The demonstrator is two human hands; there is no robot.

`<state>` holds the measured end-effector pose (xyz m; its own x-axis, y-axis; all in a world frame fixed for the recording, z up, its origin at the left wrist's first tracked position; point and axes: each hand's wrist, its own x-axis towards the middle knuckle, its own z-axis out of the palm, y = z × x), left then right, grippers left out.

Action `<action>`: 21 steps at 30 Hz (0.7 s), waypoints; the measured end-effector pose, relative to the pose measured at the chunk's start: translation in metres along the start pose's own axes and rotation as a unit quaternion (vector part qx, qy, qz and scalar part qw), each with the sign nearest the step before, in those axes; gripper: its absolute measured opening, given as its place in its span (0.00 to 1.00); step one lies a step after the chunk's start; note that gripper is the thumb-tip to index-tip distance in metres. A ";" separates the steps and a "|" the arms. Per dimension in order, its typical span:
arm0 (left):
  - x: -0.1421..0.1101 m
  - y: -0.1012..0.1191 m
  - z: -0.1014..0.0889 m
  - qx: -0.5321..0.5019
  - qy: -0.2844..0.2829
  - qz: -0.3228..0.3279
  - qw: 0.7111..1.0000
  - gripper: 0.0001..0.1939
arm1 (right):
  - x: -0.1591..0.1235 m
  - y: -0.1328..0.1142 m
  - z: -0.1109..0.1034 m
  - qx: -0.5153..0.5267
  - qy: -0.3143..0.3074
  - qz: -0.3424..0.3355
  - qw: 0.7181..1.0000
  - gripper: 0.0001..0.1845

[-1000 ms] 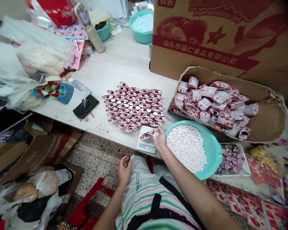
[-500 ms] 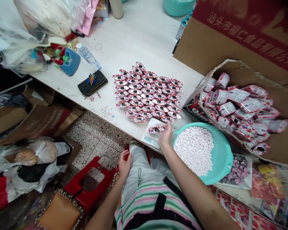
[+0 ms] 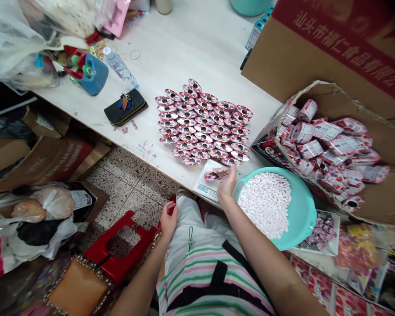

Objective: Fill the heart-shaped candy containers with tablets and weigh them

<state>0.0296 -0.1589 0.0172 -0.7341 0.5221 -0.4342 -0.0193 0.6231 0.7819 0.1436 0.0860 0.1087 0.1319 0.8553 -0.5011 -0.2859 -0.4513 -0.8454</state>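
A small red-and-silver shell-shaped tray [image 3: 211, 176] sits in the fingers of the right hand [image 3: 227, 181], just above a digital kitchen scale [image 3: 203, 188] at the near edge of the table [image 3: 184, 57]. The fingers stand narrow and close together and seem to hold the tray by its rim, but I cannot tell if anything is inside it. The left hand [image 3: 167, 221] is low, beside the knee, with fingers loosely curled, and it seems to hold nothing.

Just right of the scale stands a turquoise plastic basin [image 3: 304, 219], full of small pink-white candies [image 3: 265, 204]. Behind the scale, many similar shell trays [image 3: 202, 127] lie in a tight group, touching each other. Further right, a torn cardboard tray [image 3: 365, 193] carries red-and-white packets [image 3: 325, 147].

The risk is in this crowded corner. If the grip loosens, the small tray could fall and spill. A careless wrist could also push the nearest trays, or knock the basin, because it stands so close to the table edge.
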 end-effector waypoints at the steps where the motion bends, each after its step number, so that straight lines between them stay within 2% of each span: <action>1: 0.000 0.000 0.000 -0.002 -0.001 0.001 1.000 0.18 | 0.000 0.000 0.000 -0.004 -0.005 -0.004 1.000 0.28; 6: 0.002 0.003 0.002 -0.005 -0.009 0.007 1.000 0.17 | -0.003 -0.007 -0.004 0.005 -0.023 -0.027 0.999 0.27; 10: 0.004 0.005 0.004 -0.004 -0.025 0.002 1.000 0.17 | -0.004 -0.022 -0.026 -0.022 -0.033 -0.066 0.997 0.26; 13: 0.007 0.008 0.007 -0.007 -0.037 0.003 0.999 0.17 | -0.006 -0.034 -0.060 -0.078 0.012 -0.100 0.992 0.26; 17: 0.011 0.014 0.013 0.004 -0.051 0.019 0.998 0.18 | -0.010 -0.041 -0.125 -0.168 0.096 -0.135 0.972 0.23; 19: 0.013 0.019 0.017 0.007 -0.061 0.025 0.998 0.18 | -0.012 -0.036 -0.158 -0.226 0.111 -0.134 0.958 0.20; 21: 0.016 0.025 0.021 0.008 -0.072 0.028 0.997 0.18 | -0.016 -0.027 -0.185 -0.293 0.098 -0.133 0.942 0.17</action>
<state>0.0317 -0.1229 0.0210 -0.6281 0.6346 -0.4503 0.0312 0.5988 0.8003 0.3246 0.0375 0.1051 0.3133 0.9205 -0.2334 0.3475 -0.3398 -0.8739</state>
